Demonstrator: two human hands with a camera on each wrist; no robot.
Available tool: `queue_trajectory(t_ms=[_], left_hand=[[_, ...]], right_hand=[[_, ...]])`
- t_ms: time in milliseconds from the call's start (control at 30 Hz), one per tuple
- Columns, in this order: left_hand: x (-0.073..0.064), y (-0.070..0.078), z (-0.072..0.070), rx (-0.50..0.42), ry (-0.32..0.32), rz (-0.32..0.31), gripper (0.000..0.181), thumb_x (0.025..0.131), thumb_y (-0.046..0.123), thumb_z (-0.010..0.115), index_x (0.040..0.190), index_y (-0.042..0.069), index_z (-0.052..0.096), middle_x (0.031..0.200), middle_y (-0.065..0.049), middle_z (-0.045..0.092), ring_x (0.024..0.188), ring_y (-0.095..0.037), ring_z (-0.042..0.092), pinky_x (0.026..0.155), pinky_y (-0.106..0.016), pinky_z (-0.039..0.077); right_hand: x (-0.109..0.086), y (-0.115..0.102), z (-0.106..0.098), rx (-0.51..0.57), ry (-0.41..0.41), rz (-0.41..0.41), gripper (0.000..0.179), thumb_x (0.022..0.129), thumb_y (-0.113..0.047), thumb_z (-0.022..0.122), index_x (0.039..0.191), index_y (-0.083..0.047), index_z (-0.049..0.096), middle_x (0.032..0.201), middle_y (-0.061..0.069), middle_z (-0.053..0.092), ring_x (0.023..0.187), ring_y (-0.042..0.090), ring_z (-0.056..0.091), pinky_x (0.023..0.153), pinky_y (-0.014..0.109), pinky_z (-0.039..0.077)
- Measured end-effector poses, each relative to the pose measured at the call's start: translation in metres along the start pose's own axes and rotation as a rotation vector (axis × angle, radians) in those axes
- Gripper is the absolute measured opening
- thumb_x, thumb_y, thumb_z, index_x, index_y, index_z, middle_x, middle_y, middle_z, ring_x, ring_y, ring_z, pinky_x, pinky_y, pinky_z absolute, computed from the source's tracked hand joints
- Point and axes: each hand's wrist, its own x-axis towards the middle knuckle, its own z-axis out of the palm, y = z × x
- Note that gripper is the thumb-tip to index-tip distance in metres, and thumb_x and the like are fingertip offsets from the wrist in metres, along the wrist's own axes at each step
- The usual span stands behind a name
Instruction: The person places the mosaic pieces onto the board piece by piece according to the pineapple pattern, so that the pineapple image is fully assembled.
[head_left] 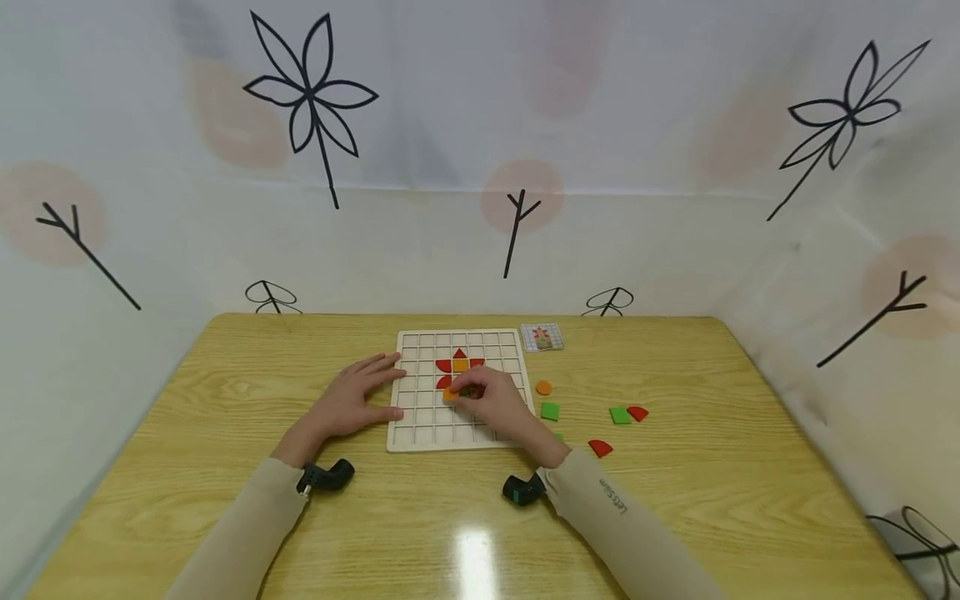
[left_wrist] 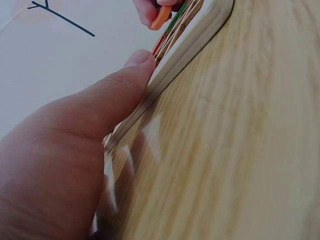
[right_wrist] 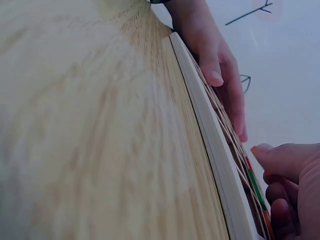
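Note:
A white wooden grid board (head_left: 420,435) lies on the table. My left hand (head_left: 347,402) rests at its left edge, fingers spread and thumb on the rim. Between thumb and fingertips my right hand (head_left: 504,407) pinches a small orange piece (left_wrist: 161,18), held close over the middle of the grid; the fingers hide part of its shape. Just above it on the board, red pieces (head_left: 443,366) and a red triangle (head_left: 460,354) surround an orange square (head_left: 460,365). A green piece (right_wrist: 256,186) sits in the grid, mostly covered by my right hand in the head view.
Right of the board lie an orange disc (head_left: 543,387), green squares (head_left: 550,412) and red quarter-circle pieces (head_left: 600,448). A pattern card (head_left: 542,337) lies by the board's far right corner. Patterned cloth (head_left: 420,250) encloses the wooden table (head_left: 720,500) at the back and sides.

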Motion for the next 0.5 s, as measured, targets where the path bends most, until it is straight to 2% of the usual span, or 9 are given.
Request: queue_trajectory(t_ms=[133, 267, 500], left_hand=[[-0.0011, -0.0018, -0.0001, -0.002, -0.005, -0.005, 0.072, 0.087, 0.059, 0.068, 0.147, 0.021, 0.053, 0.161, 0.002, 0.032, 0.148, -0.029, 0.023, 0.115, -0.059, 0.018], [-0.0019, -0.0026, -0.0005, -0.007, -0.005, -0.008, 0.072, 0.088, 0.058, 0.068, 0.147, 0.021, 0.053, 0.161, 0.003, 0.032, 0.148, -0.029, 0.023, 0.115, -0.059, 0.018], [-0.0006, -0.0027, 0.0007, 0.000, -0.007, -0.008, 0.072, 0.087, 0.059, 0.068, 0.147, 0.022, 0.052, 0.161, 0.004, 0.031, 0.148, -0.028, 0.023, 0.116, -0.058, 0.018]], right_hand=[[0.0019, 0.0010, 0.0038, -0.054, -0.027, 0.014, 0.011, 0.086, -0.018, 0.081, 0.096, -0.019, 0.078, 0.102, -0.008, 0.068, 0.083, 0.012, 0.057, 0.071, 0.029, 0.050], [0.0029, 0.0012, 0.0064, -0.114, -0.035, -0.015, 0.010, 0.087, -0.019, 0.080, 0.097, -0.018, 0.078, 0.103, -0.006, 0.069, 0.084, 0.012, 0.057, 0.071, 0.028, 0.049], [0.0026, -0.0009, 0.0061, -0.179, -0.041, -0.045, 0.012, 0.089, -0.021, 0.078, 0.100, -0.017, 0.079, 0.104, -0.004, 0.069, 0.093, 0.014, 0.061, 0.077, 0.030, 0.051]])
